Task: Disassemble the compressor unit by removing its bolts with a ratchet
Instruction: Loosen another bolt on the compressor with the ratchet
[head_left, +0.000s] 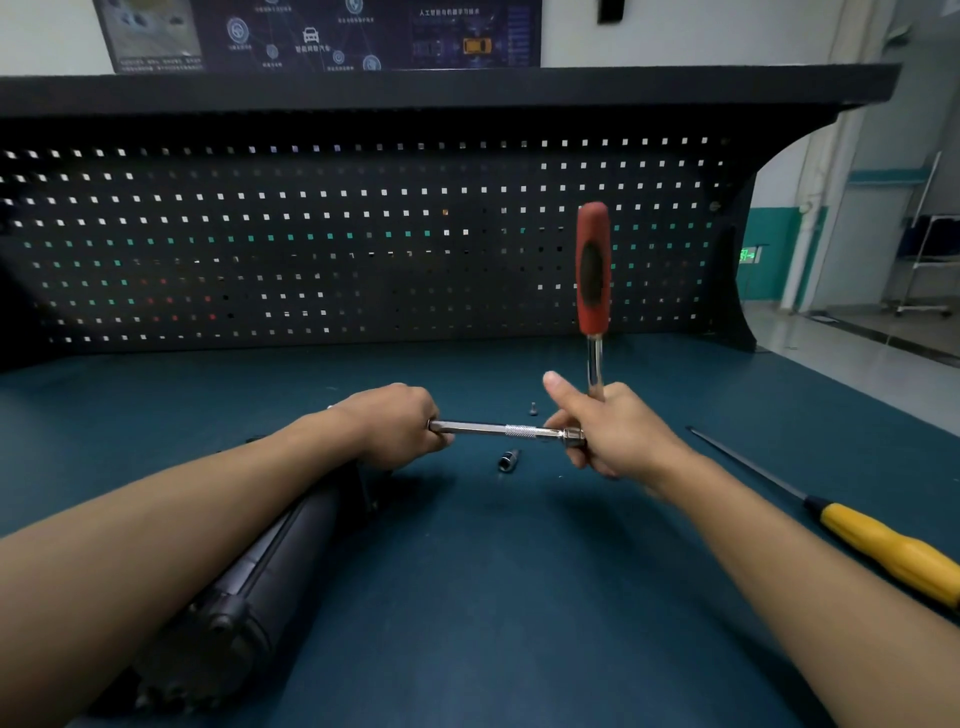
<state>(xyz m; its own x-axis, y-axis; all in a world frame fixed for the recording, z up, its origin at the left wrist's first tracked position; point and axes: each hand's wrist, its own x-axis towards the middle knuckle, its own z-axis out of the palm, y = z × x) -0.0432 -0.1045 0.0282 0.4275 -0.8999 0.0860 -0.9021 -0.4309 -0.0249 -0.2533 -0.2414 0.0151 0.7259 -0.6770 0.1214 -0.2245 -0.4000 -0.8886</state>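
Observation:
My right hand (613, 431) grips the ratchet (593, 270) near its head, with the red and black handle pointing straight up. A chrome extension bar (498, 429) runs level from the ratchet head to the left. My left hand (397, 423) holds the bar's far end in curled fingers. The black cylindrical compressor unit (244, 587) lies on the bench at lower left, partly hidden under my left forearm. A loose socket (508, 460) lies on the mat below the bar, and a small bolt (533, 408) lies just behind it.
A long screwdriver with a yellow handle (883, 545) lies on the teal bench mat (493, 597) at the right. A black pegboard (363, 234) with a shelf above closes the back of the bench. The bench's right edge opens onto a room floor.

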